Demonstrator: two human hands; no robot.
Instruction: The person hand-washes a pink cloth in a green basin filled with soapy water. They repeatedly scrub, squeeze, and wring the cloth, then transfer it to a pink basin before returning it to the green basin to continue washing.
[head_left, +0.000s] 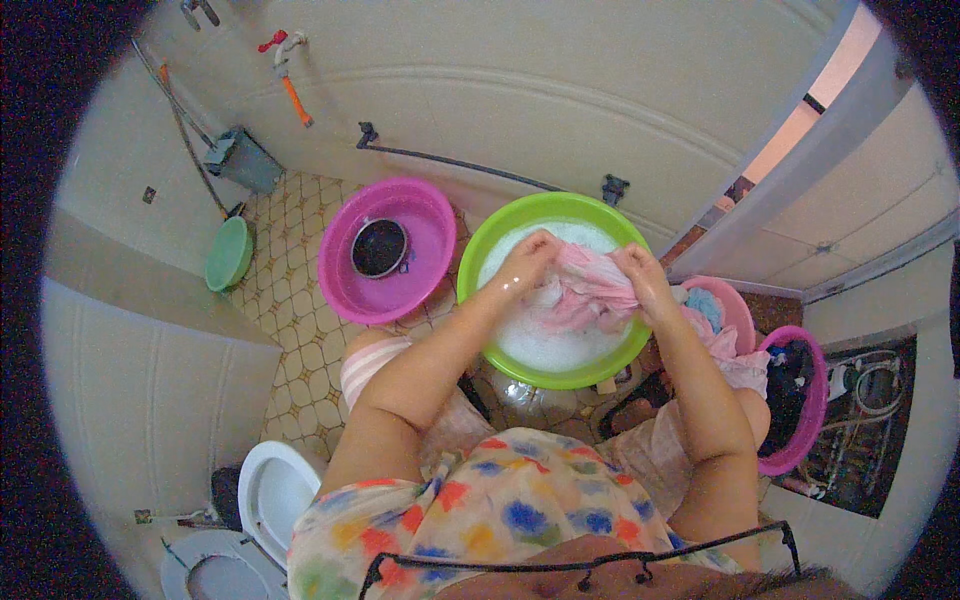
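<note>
Both hands hold a wet pink-and-white cloth garment stretched between them over a lime-green plastic basin. My left hand grips its left side, with a bit of foam on the wrist. On the other side, my right hand has its fingers closed around the fabric. The lower part of the garment hangs into white, sudsy water in the basin. What lies beneath the foam is hidden.
Left of the green basin, a magenta basin holds a dark round pan. To the right are a pink basin with clothes and a magenta tub of dark laundry. A toilet stands lower left; a wall rail runs behind.
</note>
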